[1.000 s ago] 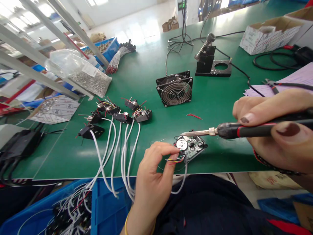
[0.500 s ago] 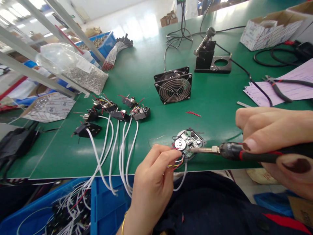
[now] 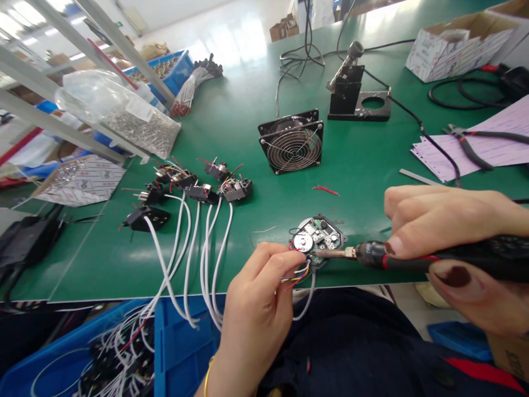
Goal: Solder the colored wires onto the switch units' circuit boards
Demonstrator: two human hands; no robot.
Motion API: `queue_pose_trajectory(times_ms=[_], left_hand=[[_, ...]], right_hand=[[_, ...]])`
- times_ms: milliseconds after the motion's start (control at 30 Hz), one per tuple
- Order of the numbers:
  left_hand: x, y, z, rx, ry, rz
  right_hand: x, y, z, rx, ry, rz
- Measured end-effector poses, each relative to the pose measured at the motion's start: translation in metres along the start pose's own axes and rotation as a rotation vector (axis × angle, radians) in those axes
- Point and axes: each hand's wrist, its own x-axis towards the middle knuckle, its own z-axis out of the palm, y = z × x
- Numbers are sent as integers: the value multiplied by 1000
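The left hand (image 3: 258, 314) pinches the light, fragile circuit board (image 3: 324, 234) by its edge, near the front of the green surface (image 3: 231, 138); the right hand (image 3: 458, 237) grasps a soldering iron (image 3: 370, 255), its tip at the board.

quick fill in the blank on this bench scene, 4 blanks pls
The right hand grips a ____. The left hand holds coloured wires at the edge of a ____. A black ____ with a wire guard stands on the green bench mat. White cables lie in the ____ crate.

Answers: soldering iron; circuit board; fan; blue
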Motion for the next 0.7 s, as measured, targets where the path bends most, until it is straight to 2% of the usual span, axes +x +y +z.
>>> queue_pose_trajectory(times_ms=[467, 600, 700], left_hand=[[-1, 2, 0, 26, -2, 2], [0, 2, 0, 30, -4, -1], [0, 2, 0, 36, -7, 0]], right_hand=[[0, 0, 3, 11, 8, 16], [-8, -9, -9, -25, 47, 128], [-7, -14, -20, -25, 31, 150]])
